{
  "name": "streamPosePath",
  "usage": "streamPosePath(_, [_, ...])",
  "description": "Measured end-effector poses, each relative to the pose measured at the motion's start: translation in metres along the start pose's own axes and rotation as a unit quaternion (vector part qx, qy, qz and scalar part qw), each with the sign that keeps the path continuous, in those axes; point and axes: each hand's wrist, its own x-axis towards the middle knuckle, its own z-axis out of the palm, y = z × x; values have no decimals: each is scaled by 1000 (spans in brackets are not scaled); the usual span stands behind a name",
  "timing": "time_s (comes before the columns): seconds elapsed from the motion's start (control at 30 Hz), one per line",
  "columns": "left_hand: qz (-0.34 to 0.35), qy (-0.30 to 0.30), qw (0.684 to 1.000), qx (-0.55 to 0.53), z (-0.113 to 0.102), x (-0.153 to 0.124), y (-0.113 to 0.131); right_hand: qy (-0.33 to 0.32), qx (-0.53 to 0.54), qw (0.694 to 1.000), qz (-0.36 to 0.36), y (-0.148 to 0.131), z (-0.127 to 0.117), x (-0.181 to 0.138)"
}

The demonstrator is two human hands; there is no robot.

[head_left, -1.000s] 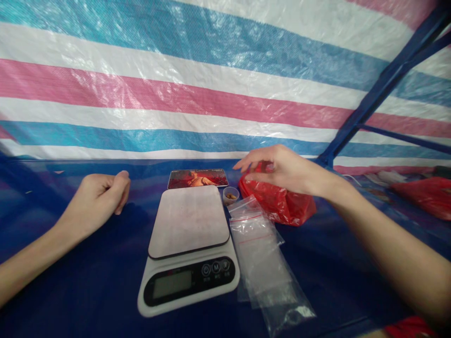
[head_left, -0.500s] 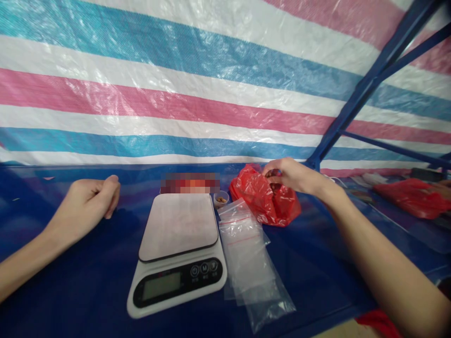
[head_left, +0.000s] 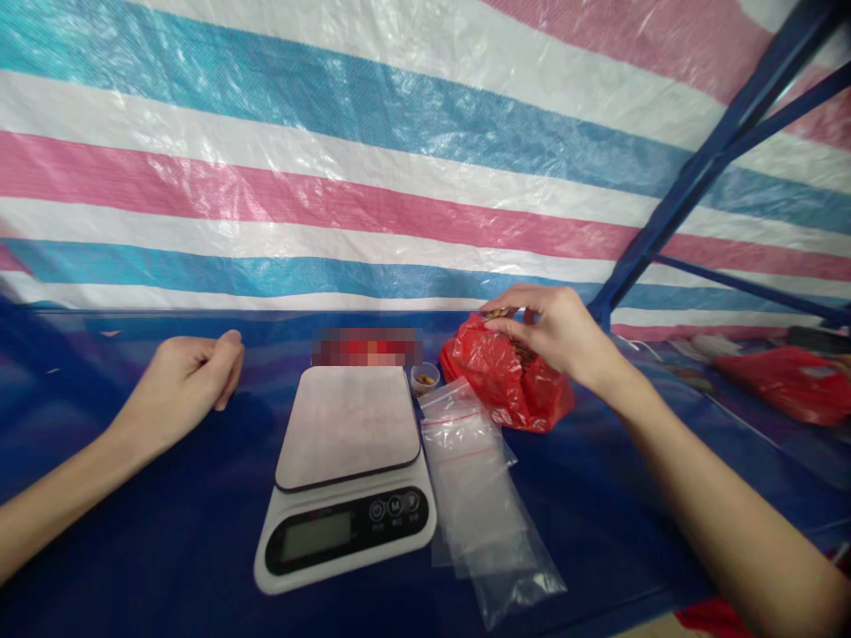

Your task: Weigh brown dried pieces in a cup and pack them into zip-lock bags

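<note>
My right hand (head_left: pixel 555 328) hovers just above the open red plastic bag (head_left: pixel 509 381), fingers pinched together on small brown pieces lifted from it. My left hand (head_left: pixel 186 385) rests on the blue table at the left, loosely curled with nothing visible in it. Between the hands stands a white digital kitchen scale (head_left: pixel 349 470) with a bare grey platform and a blank display. A stack of clear zip bags (head_left: pixel 479 487) with red seal lines lies to the right of the scale. A small clear cup (head_left: pixel 424 378) holding brown bits sits behind the scale's right corner.
A blurred flat rectangle (head_left: pixel 367 347) lies behind the scale. The striped pink, white and blue tarp (head_left: pixel 332 177) closes off the back. A blue metal frame post (head_left: pixel 698 168) rises at the right. Another red bag (head_left: pixel 777 381) lies on the table at the far right.
My right hand reached into the red bag, closed on small brown pieces, and has now risen slightly above the bag's mouth. My left hand has stayed put.
</note>
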Motion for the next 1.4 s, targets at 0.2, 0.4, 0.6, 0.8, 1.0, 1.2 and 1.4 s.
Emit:
streamPosePath(0.2, [4,-3,1000,2,2,1,-3,-103,-14,991,-84,-45,45,-4])
streamPosePath(0.4, [-8,-10,1000,0,2,0,-2,-156,-17,984,-81,-51,61,-5])
streamPosePath(0.6, [-7,-16,1000,-6,1,-1,2,-150,22,985,-83,-47,61,-2])
streamPosePath(0.8, [-12,-18,1000,-12,3,-1,2,-136,46,986,-80,-46,59,-1])
streamPosePath(1.0, [-18,-17,1000,-13,3,-1,4,-133,62,985,-85,-42,56,1])
streamPosePath(1.2, [-28,-23,999,-30,3,-1,3,-126,84,986,-67,-42,55,5])
streamPosePath(1.4, [-31,-30,998,-43,5,-1,1,-74,115,990,-28,-46,56,6])
